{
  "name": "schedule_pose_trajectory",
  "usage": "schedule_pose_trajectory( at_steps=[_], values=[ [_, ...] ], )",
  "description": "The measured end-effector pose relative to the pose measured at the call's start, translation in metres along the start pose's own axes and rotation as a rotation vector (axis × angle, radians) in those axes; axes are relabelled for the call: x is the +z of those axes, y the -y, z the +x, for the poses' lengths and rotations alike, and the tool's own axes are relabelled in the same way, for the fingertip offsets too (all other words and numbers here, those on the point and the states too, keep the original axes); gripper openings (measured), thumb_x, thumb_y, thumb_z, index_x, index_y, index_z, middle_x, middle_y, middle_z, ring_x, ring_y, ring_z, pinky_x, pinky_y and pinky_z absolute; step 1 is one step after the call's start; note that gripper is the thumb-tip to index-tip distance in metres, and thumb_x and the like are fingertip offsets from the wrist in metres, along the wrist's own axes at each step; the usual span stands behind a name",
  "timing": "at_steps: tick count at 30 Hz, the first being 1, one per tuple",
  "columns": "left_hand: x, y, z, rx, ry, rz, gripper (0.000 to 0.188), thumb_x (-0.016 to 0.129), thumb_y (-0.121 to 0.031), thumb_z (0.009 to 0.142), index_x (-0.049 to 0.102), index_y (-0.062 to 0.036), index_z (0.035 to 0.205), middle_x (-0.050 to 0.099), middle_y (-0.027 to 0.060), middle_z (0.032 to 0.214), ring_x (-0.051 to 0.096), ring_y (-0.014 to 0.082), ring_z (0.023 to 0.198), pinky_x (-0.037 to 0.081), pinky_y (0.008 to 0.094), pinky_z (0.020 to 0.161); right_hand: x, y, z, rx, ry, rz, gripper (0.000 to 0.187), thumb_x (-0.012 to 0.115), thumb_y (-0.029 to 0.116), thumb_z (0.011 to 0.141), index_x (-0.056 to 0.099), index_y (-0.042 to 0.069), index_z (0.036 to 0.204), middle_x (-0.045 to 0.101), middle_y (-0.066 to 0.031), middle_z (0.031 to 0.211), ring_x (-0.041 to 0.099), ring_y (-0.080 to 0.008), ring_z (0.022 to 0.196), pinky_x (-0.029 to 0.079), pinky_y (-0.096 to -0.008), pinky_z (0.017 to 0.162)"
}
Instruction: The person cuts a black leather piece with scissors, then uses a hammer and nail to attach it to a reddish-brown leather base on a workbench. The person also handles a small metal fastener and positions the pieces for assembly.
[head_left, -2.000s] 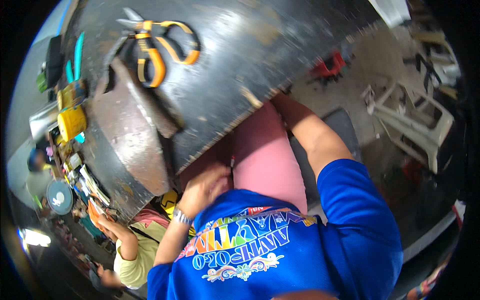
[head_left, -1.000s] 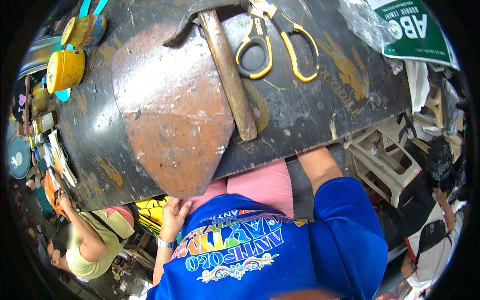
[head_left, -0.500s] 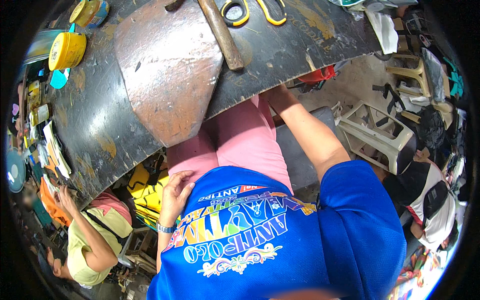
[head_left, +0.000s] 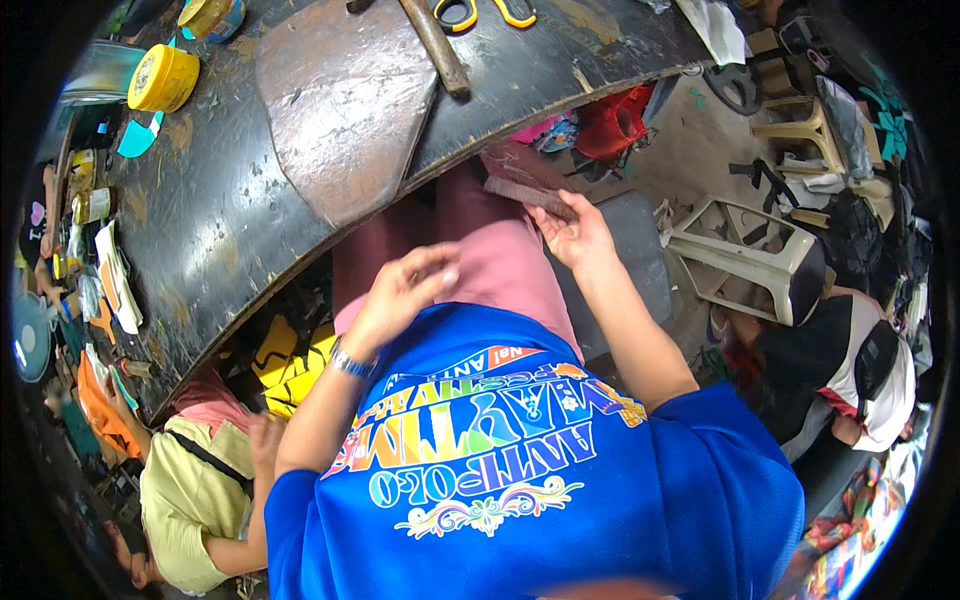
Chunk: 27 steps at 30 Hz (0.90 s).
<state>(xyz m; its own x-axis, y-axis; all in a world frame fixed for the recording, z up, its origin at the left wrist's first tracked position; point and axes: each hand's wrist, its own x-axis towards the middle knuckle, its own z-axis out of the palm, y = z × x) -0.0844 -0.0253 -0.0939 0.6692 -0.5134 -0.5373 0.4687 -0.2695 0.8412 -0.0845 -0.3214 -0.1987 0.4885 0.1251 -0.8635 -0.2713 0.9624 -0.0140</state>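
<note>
My right hand [head_left: 577, 232] is closed on one end of a narrow brown block [head_left: 525, 192], held above my right thigh just below the table edge. The block is long and flat; its exact kind is unclear. Over my lap, in front of the blue shirt, my left hand [head_left: 408, 288] is raised with fingers loosely bent and apart, holding nothing. A worn brown slab [head_left: 345, 110] lies on the black table [head_left: 215, 235] ahead. On its right side rests a wooden-handled hammer [head_left: 436, 48], its head partly cut off. Beside it show yellow-and-black scissors handles [head_left: 458, 22].
Yellow tubs [head_left: 163, 78] stand at the table's left. A co-worker in a yellow shirt [head_left: 190, 495] sits at left, another person [head_left: 850, 375] at right. Right of me are an overturned pale plastic stool [head_left: 742, 262] and a red item [head_left: 612, 122] under the table.
My right hand has come out from under the table edge with the brown block in it. My left hand has risen from my left thigh toward the middle. The view has shifted slightly.
</note>
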Motion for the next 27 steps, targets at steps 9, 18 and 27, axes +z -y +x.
schedule_pose_trajectory(
  at_steps=[9,18,27],
  values=[
    [0.081,0.006,0.070,-0.188,0.313,-0.655,0.066,0.070,-0.029,0.094,0.035,-0.0022,0.143,0.054,0.0118,0.137,0.055,0.0234,0.124,0.046,0.0402,0.105,-0.073,-0.024,-0.158,-0.333,0.060,-0.273,0.035,0.065,0.010,0.090,0.053,0.000,0.120,0.065,-0.0169,0.109,0.069,-0.0323,0.090,0.061,-0.0444,0.074],
    [0.117,-0.014,0.039,-0.042,0.456,-0.511,0.082,0.066,-0.008,0.094,0.013,-0.0116,0.157,0.059,0.0117,0.129,0.060,0.0180,0.116,0.051,0.0332,0.095,-0.132,-0.053,-0.214,-0.323,0.185,-0.199,0.048,0.060,0.015,0.094,0.043,0.004,0.137,0.063,-0.0216,0.123,0.067,-0.0343,0.104,0.058,-0.0445,0.083],
    [0.085,-0.048,-0.018,0.388,0.222,-0.413,0.082,0.065,0.005,0.089,0.018,-0.0046,0.157,0.043,0.0112,0.147,0.050,0.0188,0.129,0.043,0.0347,0.107,-0.062,-0.009,-0.254,-0.155,0.401,-1.500,0.021,0.062,0.021,0.098,0.070,0.002,0.099,0.070,-0.0051,0.103,0.064,-0.0141,0.094,0.051,-0.0330,0.085]
  ],
)
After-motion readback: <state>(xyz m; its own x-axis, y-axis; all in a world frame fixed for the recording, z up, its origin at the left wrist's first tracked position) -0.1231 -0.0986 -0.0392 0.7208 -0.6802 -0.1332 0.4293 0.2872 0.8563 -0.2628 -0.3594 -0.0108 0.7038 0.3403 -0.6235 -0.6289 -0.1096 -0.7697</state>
